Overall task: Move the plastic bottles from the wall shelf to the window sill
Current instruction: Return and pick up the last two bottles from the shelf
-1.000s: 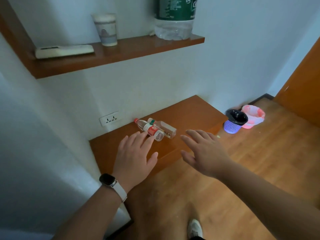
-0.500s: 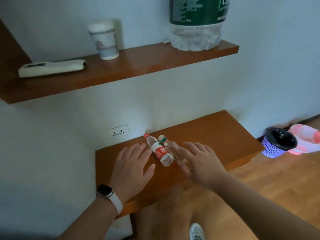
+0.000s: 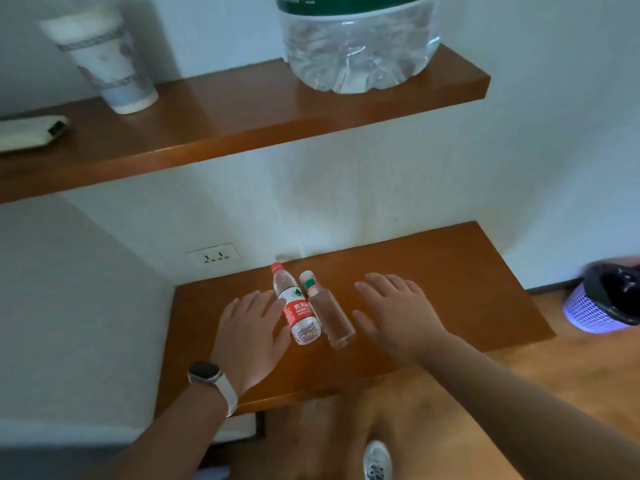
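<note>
Two small plastic bottles lie side by side on the lower wooden wall shelf (image 3: 450, 278). The left one, a clear water bottle (image 3: 296, 308), has a red cap and a red label. The right one, a slim clear bottle (image 3: 329, 315), has a pale cap and a green and red neck label. My left hand (image 3: 251, 336), a watch on its wrist, hovers open just left of the water bottle, fingertips close to it. To the right of the slim bottle my right hand (image 3: 398, 315) is spread open, apart from it. Neither hand holds anything.
An upper wooden shelf (image 3: 242, 126) carries a large clear water jug (image 3: 356, 46), a paper cup (image 3: 104, 64) and a white remote-like object (image 3: 31, 131). A wall socket (image 3: 214, 254) sits above the lower shelf. A purple bin (image 3: 602, 301) stands on the wood floor at right.
The view has closed in on the lower shelf. Both hands have come nearer the two bottles, now flanking them; the right hand shifted from over the slim bottle to its right side.
</note>
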Demonstrator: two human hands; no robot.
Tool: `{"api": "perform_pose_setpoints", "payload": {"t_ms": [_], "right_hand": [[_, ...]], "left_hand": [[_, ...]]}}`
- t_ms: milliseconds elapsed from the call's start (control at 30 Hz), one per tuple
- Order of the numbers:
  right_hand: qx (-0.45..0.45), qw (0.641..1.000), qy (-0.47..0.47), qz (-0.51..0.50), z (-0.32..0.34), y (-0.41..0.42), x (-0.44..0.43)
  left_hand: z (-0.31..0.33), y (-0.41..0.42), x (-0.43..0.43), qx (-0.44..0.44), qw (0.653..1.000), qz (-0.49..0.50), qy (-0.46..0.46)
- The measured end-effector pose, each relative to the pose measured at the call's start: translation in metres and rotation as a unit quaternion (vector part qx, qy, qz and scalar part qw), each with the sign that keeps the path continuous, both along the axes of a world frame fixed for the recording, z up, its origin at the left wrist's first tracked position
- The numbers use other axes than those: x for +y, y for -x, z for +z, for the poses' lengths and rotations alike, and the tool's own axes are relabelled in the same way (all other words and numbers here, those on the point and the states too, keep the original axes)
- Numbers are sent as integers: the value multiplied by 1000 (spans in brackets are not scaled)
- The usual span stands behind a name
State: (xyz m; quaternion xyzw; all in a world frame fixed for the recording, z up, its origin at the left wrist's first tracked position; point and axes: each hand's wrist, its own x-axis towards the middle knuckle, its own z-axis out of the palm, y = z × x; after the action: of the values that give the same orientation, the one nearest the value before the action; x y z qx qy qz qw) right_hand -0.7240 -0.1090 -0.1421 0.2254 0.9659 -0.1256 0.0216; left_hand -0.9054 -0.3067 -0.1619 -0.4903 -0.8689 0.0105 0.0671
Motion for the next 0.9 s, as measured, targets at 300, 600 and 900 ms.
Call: {"api": "perform_pose_setpoints", "payload": {"t_ms": [300, 600, 900], "right_hand": [[-31, 998, 55, 10, -45, 30, 18], [-73, 977, 190, -69, -79, 71, 20], [-131, 928, 306, -166, -110, 119, 20]], "left_hand": [[-32, 11, 22, -85, 995, 59, 8], [-74, 28, 54, -332, 914, 226, -57], [-122, 65, 70, -561, 753, 312, -142]]}}
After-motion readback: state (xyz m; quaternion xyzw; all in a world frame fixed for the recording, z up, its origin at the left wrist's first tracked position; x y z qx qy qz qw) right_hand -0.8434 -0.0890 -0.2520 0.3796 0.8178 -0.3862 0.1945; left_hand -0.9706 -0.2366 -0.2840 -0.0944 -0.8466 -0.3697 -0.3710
